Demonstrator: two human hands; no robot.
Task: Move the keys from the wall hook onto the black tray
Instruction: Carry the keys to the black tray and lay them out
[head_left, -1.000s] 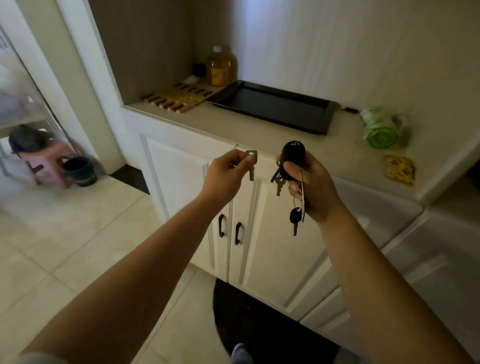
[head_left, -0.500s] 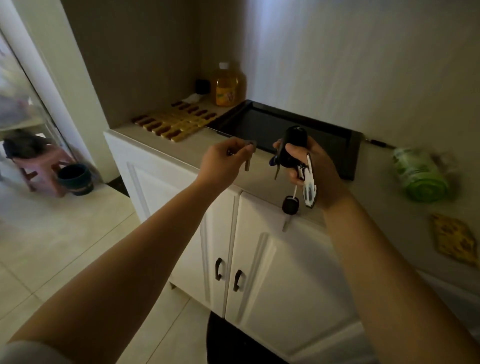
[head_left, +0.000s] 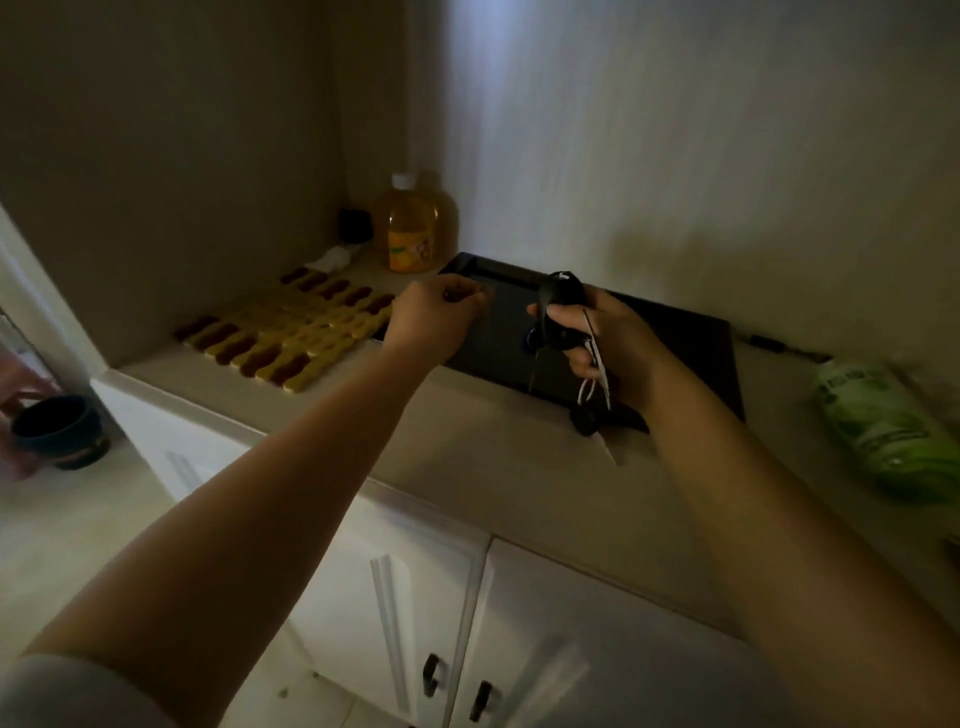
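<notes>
The black tray (head_left: 691, 358) lies on the beige countertop against the back wall. My right hand (head_left: 608, 343) hovers over the tray's front half, shut on a key bunch (head_left: 558, 306) with a black fob at the top; a black-headed key (head_left: 584, 418) and a metal blade dangle from it past the tray's front rim. My left hand (head_left: 436, 322) is over the tray's left edge, fingers pinched on a small key that is almost hidden by them. The wall hook is out of view.
A yellow and brown slatted mat (head_left: 291, 332) lies left of the tray. A bottle of yellow liquid (head_left: 415, 228) stands in the back corner. A green packet (head_left: 883, 426) lies at the right. White cabinet doors (head_left: 426, 613) are below; a dark pot (head_left: 57, 428) sits on the floor at the left.
Both hands have moved forward from in front of the cabinet to above the tray, still holding the keys. The view has come closer to the counter.
</notes>
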